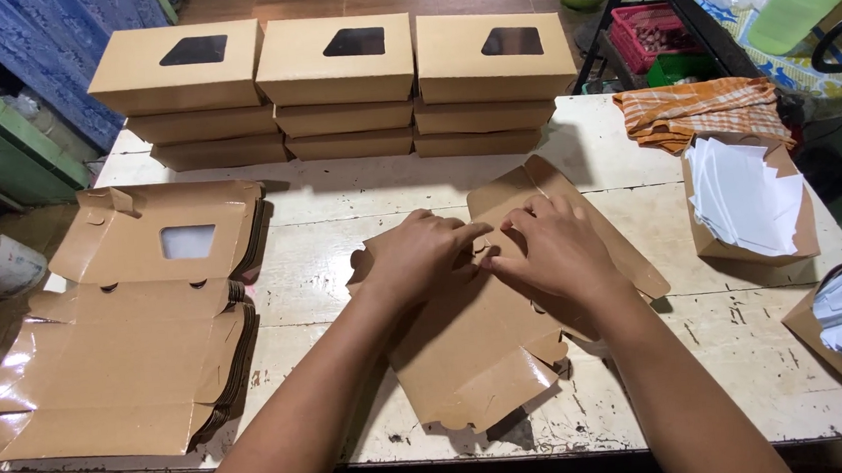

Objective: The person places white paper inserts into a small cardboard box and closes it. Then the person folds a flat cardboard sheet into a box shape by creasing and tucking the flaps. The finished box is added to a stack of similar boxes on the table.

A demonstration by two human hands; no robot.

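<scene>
Both hands' grip [487, 251] on cardboard blank [470, 348], long axis near-to-far

At the centre of the frame we saw a flat brown cardboard box blank [470, 348], partly folded, under both hands. At the left lay a stack of unfolded brown blanks with a clear window [138, 329]. Along the upper edge stood three piles of finished brown window boxes [339, 83]. At the right sat an open brown carton of white paper sheets [751, 203].
</scene>
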